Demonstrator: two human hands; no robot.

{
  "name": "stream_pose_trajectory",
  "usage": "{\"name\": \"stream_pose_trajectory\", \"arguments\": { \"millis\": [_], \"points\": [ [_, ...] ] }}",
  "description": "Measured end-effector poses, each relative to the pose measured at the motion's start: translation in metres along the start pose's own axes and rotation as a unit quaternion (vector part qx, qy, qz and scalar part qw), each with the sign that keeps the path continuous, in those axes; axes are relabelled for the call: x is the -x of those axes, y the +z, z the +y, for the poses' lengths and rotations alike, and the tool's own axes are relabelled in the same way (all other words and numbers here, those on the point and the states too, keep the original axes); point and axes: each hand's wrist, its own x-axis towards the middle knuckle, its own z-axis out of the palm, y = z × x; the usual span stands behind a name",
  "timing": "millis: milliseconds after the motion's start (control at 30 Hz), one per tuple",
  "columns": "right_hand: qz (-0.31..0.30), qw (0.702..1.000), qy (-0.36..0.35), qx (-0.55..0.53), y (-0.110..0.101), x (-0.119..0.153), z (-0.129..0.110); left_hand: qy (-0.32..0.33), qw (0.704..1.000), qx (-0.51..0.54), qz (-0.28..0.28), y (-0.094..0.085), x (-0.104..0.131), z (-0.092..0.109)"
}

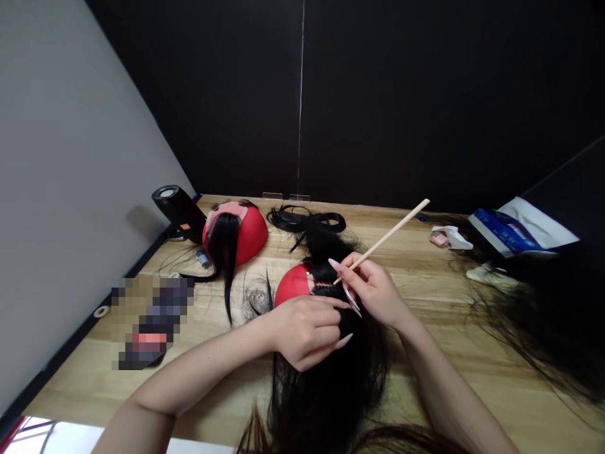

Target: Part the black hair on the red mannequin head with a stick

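A red dome-shaped head form (292,285) sits on the table with long black hair (326,403) spread over it and down towards me. Along its top runs a narrow pinkish parting between sections of hair. My left hand (307,331) lies over the hair below the parting, index finger stretched forward and the other fingers curled onto the strands. Pinched in my right hand (371,287) is a thin pale wooden stick (394,230). Its lower tip points at the hair beside the parting, and its upper end rises to the right. Whether the tip touches the hair I cannot tell.
Behind left stands another red head form (253,236) with black hair, beside a black cylindrical speaker (177,211). A looped hair bundle (326,221) lies at the back. On the right are a blue-and-white packet (508,230) and loose black hair (558,321). A tape roll (101,311) lies left.
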Motion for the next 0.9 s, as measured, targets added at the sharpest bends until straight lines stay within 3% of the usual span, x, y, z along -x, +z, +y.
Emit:
{"name": "stream_pose_trajectory", "arguments": {
  "millis": [467,900],
  "points": [
    [0.008,0.996,-0.034,0.08,0.0012,-0.0003,0.001,-0.003,1.0,-0.003,-0.004,0.0003,0.0006,0.0002],
    [0.025,0.999,-0.015,0.043,0.0042,-0.0006,0.0013,0.002,1.0,0.003,0.001,0.0016,0.0018,-0.0003]
  ]
}}
